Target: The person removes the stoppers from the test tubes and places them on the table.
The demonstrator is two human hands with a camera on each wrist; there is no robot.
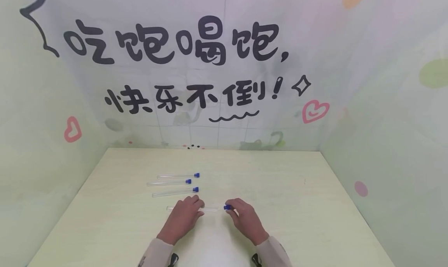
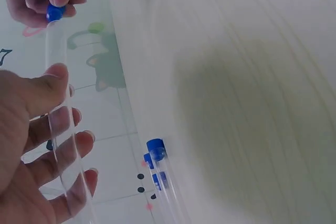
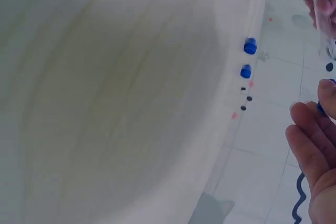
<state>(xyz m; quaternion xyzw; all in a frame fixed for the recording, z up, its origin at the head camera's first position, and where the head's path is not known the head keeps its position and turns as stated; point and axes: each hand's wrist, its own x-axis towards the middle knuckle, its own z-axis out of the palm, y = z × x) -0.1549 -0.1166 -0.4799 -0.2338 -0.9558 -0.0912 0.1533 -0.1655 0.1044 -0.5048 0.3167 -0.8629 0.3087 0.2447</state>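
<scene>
A clear test tube (image 1: 211, 209) lies in the grip of my left hand (image 1: 183, 217), its mouth pointing right. In the left wrist view, the thumb and curled fingers go round the tube (image 2: 56, 51). My right hand (image 1: 247, 217) pinches a blue cap (image 1: 227, 207) between thumb and fingers. The cap is just off the tube's mouth in the head view, with a small gap between them. Most of the cap is hidden by the thumb in the right wrist view.
Three clear tubes with blue caps, a back one (image 1: 178, 176), a middle one (image 1: 168, 184) and a front one (image 1: 173, 194), lie beyond my left hand on the pale table (image 1: 297, 208). Printed walls (image 1: 157, 74) border the table at the back and sides.
</scene>
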